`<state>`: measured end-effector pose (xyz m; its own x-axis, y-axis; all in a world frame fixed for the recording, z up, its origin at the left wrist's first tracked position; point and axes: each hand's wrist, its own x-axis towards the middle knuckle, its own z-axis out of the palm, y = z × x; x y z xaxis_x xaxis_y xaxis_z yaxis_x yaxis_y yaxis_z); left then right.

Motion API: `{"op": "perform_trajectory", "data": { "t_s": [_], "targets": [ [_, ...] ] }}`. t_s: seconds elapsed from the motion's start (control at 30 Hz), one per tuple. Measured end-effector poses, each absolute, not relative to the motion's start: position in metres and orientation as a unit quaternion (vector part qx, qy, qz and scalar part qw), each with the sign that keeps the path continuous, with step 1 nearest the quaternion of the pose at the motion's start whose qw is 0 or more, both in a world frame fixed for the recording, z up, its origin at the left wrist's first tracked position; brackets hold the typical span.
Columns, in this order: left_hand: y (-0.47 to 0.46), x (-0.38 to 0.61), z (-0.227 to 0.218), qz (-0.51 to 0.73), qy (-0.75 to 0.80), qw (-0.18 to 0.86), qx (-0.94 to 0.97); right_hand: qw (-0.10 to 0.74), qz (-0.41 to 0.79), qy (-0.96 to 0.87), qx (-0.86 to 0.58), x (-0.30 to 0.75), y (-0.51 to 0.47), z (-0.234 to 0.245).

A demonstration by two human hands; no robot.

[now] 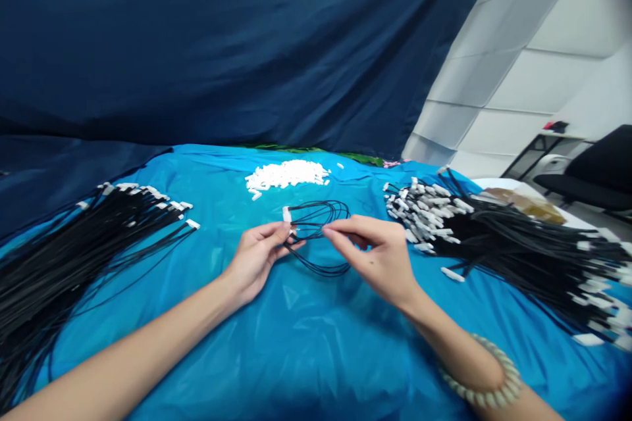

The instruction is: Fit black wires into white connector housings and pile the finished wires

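Thin black wires (328, 271) loop between my two hands at the middle of the blue cloth. My left hand (260, 255) is closed, thumb against fingers, on the wires near their left end. A white connector (287, 214) stands up just above its thumb tip. My right hand (378, 250) pinches thumb and forefinger together on the right side of the loop, at one of the black wires. The exact spot it grips is too small to make out. A pale coiled band circles the right wrist.
A heap of small white connector housings (289, 174) lies beyond the hands. Bundles of black wires with white ends spread at the left (93, 243) and right (503, 256). Blue cloth (296, 355) covers the table. A dark curtain (222, 46) hangs behind; a black chair (592, 171) stands far right.
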<state>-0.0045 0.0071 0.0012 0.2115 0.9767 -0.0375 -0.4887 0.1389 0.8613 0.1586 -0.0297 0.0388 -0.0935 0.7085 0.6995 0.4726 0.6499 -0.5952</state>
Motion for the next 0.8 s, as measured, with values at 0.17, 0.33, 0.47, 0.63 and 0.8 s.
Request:
{"op": "perform_trajectory", "data": {
  "t_s": [0.17, 0.33, 0.47, 0.63, 0.8],
  "targets": [
    [0.0047, -0.0042, 0.0014, 0.522, 0.315, 0.683, 0.402, 0.512, 0.055, -0.753, -0.409, 0.1527, -0.0273, 0.029],
    [0.0038, -0.0037, 0.0025, 0.524, 0.315, 0.679, 0.407, 0.505, 0.032, -0.758, -0.412, 0.1539, -0.026, 0.0292],
    [0.0034, -0.0036, 0.0025, 0.525, 0.315, 0.676, 0.411, 0.502, 0.025, -0.76, -0.411, 0.1531, -0.0272, 0.0293],
    [0.0036, -0.0043, 0.0017, 0.528, 0.31, 0.67, 0.42, 0.501, 0.027, -0.76, -0.413, 0.153, -0.0274, 0.0283],
    [0.0028, -0.0038, 0.0025, 0.528, 0.317, 0.665, 0.422, 0.494, 0.039, -0.763, -0.415, 0.1524, -0.0263, 0.0276]
  ]
}}
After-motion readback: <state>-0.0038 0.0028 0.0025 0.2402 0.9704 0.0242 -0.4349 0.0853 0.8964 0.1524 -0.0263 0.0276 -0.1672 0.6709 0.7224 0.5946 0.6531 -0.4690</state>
